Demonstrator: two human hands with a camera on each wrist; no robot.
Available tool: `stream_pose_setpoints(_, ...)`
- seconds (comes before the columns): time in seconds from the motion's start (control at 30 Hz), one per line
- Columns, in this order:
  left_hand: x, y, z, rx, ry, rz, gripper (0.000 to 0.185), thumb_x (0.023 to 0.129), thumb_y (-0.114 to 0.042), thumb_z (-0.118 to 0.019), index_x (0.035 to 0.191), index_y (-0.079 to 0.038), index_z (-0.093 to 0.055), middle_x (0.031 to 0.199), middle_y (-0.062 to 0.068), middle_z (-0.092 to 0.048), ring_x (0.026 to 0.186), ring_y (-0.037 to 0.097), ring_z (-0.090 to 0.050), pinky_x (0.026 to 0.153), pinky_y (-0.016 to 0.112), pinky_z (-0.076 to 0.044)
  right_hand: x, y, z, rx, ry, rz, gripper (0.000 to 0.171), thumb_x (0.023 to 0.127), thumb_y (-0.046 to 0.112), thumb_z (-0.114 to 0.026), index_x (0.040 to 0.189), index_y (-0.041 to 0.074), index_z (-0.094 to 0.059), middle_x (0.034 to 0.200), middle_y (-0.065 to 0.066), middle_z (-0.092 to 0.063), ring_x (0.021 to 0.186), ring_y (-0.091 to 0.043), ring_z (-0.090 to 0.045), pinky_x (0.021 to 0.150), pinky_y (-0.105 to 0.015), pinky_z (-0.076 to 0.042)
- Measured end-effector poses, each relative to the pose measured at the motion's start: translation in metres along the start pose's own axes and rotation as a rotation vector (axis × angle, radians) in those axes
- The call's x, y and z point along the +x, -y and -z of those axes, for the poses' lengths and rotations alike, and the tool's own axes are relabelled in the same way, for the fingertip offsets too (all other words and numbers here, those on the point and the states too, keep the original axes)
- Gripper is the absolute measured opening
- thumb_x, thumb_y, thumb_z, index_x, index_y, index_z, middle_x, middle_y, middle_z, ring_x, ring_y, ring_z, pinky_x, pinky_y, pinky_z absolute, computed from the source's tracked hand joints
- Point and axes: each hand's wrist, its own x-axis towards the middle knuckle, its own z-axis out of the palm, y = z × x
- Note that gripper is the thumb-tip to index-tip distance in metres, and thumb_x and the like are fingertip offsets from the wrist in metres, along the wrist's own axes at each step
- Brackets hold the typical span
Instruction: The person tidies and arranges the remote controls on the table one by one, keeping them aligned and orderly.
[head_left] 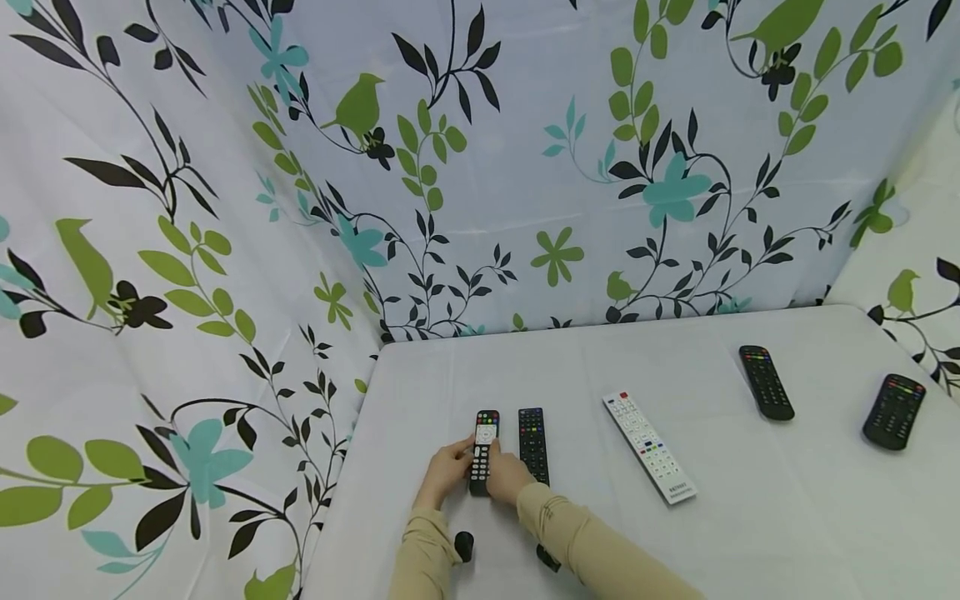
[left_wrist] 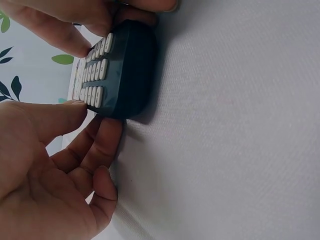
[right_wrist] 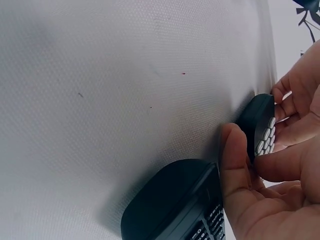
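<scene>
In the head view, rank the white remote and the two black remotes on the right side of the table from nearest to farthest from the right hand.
Measured from the right hand:
1. white remote, just right of the hands, mid-table.
2. black remote further right, towards the back.
3. black remote by the right edge, farthest.

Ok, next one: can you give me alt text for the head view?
Both hands, left hand and right hand, hold the near end of a dark remote lying on a white table. Four more remotes lie on the table to the right, one white; floral sheets hang behind.
</scene>
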Motion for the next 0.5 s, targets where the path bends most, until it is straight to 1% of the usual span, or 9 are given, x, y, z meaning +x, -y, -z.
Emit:
stream_pose_setpoints(0.13,-0.0019,0.0006,-0.0008,0.008,-0.003,-0.006,0.039,0.091,-0.011,-0.053,0.129,-0.004,-0.054,0.091,0.014,-0.066,0.070,0.013,-0.054,0.061,0.023,-0.042,-0.0017,0.0010,0.0018,-0.002,0.003,0.000,0.064,0.083,0.000,-0.056,0.140,-0.011,-0.030,0.075,-0.015,-0.062,0.056,-0.019,-0.051,0.050,-0.029,-0.037)
stream_pose_setpoints(0.4,-0.0024,0.0003,-0.0026,-0.016,-0.010,-0.032,0.039,0.089,-0.010,-0.055,0.128,-0.003,-0.055,0.090,0.016,-0.067,0.069,0.011,-0.058,0.065,0.025,-0.048,-0.0040,0.0028,0.0059,-0.031,0.001,-0.001,0.062,0.083,0.000,-0.056,0.139,-0.011,-0.031,0.078,-0.017,-0.064,0.057,-0.020,-0.052,0.050,-0.029,-0.038)
stream_pose_setpoints(0.5,-0.0028,0.0003,-0.0037,-0.016,-0.017,-0.024,0.039,0.089,-0.010,-0.056,0.128,-0.003,-0.055,0.090,0.015,-0.067,0.069,0.011,-0.059,0.065,0.026,-0.049,-0.0034,0.0020,0.0056,-0.038,0.007,-0.004,0.062,0.084,0.001,-0.056,0.139,-0.011,-0.031,0.079,-0.017,-0.064,0.057,-0.020,-0.052,0.050,-0.029,-0.038)
